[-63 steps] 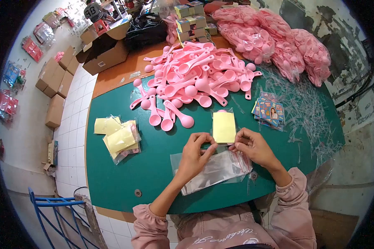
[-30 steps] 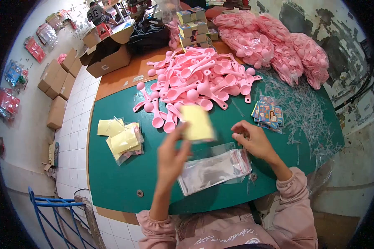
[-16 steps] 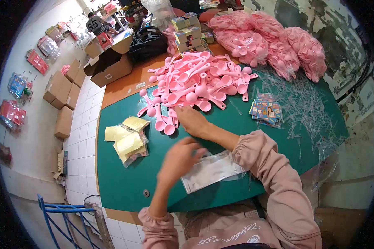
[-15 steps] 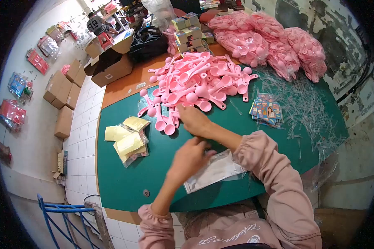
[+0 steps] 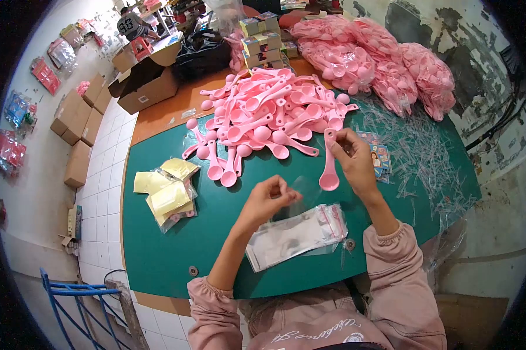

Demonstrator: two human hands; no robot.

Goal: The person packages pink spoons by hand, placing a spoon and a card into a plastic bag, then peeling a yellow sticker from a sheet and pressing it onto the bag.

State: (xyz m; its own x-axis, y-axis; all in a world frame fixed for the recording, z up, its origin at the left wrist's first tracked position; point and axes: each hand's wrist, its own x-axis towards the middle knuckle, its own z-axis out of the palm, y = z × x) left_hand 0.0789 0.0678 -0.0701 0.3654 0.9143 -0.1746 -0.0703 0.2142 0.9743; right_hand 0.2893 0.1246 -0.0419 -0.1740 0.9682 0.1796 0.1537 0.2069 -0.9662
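Observation:
My right hand (image 5: 356, 162) pinches a pink measuring spoon (image 5: 329, 175) by its handle; the bowl hangs downward over the green table. To its left, my left hand (image 5: 267, 201) has its fingers closed on a thin clear plastic bag (image 5: 305, 191), blurred and hard to see. Below both hands lies a stack of clear plastic bags (image 5: 292, 236). A large heap of pink spoons (image 5: 268, 111) spreads beyond my hands. Partly behind my right hand sit printed picture cards (image 5: 381, 160).
Filled packets with yellow cards (image 5: 172, 195) lie at the table's left. Clear plastic strips (image 5: 417, 151) litter the right side. Bulging bags of pink spoons (image 5: 379, 67), stacked card bundles (image 5: 261, 42) and an open cardboard box (image 5: 149, 93) stand at the back. Another person (image 5: 133, 26) sits far off.
My right hand has moved right from the heap's near edge and now holds a spoon. My left hand has shifted slightly up, with a clear bag at its fingers. The view has shifted slightly.

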